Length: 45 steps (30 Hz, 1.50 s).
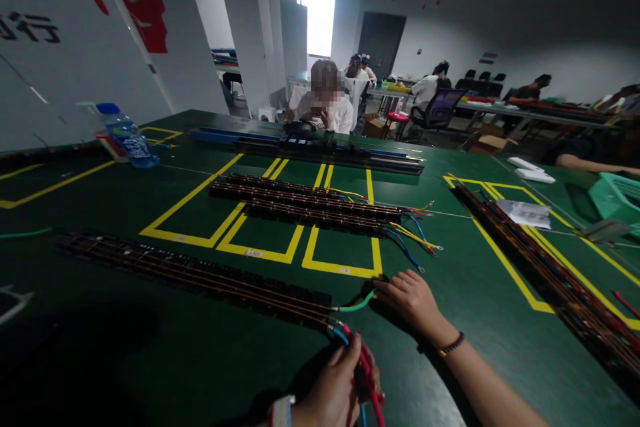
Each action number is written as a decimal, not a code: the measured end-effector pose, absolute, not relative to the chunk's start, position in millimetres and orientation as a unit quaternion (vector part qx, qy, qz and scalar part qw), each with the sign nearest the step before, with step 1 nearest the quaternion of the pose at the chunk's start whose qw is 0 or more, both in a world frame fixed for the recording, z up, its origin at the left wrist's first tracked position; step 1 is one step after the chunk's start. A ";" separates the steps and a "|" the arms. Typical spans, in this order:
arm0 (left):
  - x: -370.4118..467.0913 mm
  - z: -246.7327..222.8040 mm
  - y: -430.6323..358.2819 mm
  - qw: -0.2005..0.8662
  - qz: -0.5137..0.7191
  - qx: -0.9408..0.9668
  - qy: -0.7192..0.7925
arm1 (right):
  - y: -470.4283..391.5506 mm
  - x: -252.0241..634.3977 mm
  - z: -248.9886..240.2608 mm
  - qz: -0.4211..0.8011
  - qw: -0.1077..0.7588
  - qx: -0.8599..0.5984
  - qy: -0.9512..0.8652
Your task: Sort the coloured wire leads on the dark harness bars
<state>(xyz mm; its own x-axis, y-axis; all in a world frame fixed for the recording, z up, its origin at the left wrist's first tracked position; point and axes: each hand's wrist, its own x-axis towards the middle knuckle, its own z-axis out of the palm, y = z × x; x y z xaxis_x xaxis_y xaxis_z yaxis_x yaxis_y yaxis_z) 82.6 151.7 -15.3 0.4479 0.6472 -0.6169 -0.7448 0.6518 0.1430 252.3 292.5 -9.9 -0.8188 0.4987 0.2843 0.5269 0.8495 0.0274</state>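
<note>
My left hand (336, 383) is closed around a red wire (367, 370) and a blue wire (341, 335), close to where they meet the near end of a long black strip (200, 280) with bare copper-coloured rods along it. The fingers of my right hand (413, 300) are pinched at the free end of a green-yellow wire (356, 305), which comes off the same end of the strip. The wire's tip is hidden by those fingers. The strip lies flat on the green table (240, 373).
Several similar strips (305, 203) with loose wires lie beyond, over yellow tape outlines (260, 255). More strips (550, 267) lie at the right, near a green basket (617, 197). A blue-capped bottle (127, 137) stands at the back left. A person (325, 107) sits across the table.
</note>
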 end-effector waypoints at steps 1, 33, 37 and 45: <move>82.2 -13.6 151.4 0.846 0.412 -0.074 0.330 | 292.4 252.2 -9.6 -0.050 0.133 -0.269 -0.953; 75.5 -1.3 149.5 0.830 0.436 0.033 0.347 | 155.6 246.0 38.4 0.078 0.105 -0.313 -0.941; 76.1 -5.0 147.4 0.831 0.460 0.034 0.310 | 172.2 235.1 35.4 0.050 0.138 -0.290 -0.946; 82.5 -17.8 136.1 0.770 0.499 0.126 0.377 | 190.7 214.7 38.4 0.110 0.158 -0.401 -0.896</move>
<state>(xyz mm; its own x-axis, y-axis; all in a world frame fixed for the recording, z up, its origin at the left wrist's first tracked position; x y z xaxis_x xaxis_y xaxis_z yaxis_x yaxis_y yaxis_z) 82.5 136.1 -17.8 0.2184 0.8633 -0.4550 -0.6739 0.4707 0.5695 214.7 190.7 38.4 -0.6291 0.7526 0.1946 0.6833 0.6547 -0.3232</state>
